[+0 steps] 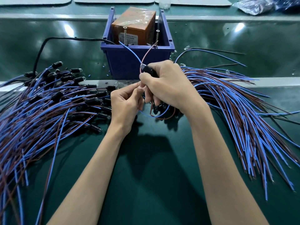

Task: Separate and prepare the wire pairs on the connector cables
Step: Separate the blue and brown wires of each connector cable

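the right hand (164, 85) is curled round a black connector (148, 70) with a clear tip, and holds it just in front of the blue bin (138, 62). the left hand (125, 101) sits just beside and below it. its thumb and fingertips are pinched on the wire pair (151, 116) where it runs under the right hand's fingers; which of the two strands it has hold of i cannot tell. below both hands the pair hangs in a loose loop of blue and brown above the green desk (154, 168).

from the top of the right hand a blue wire (132, 51) and a pinkish-brown wire (146, 54) rise spread apart over the bin's front rim. they reach toward two screws (157, 38) on an orange box (136, 21) wrapped in clear film that stands inside the bin. whether the wire ends touch the screws i cannot tell. a black cable (37, 56) leaves the bin's left side and curves down across the desk.

to the left lies a big heap of cables (48, 101), blue and brown strands with black connectors at their far ends. to the right lies a fan of wires (235, 101), its free ends pointing toward the near edge. small blue scraps of insulation (103, 66) lie near the bin.
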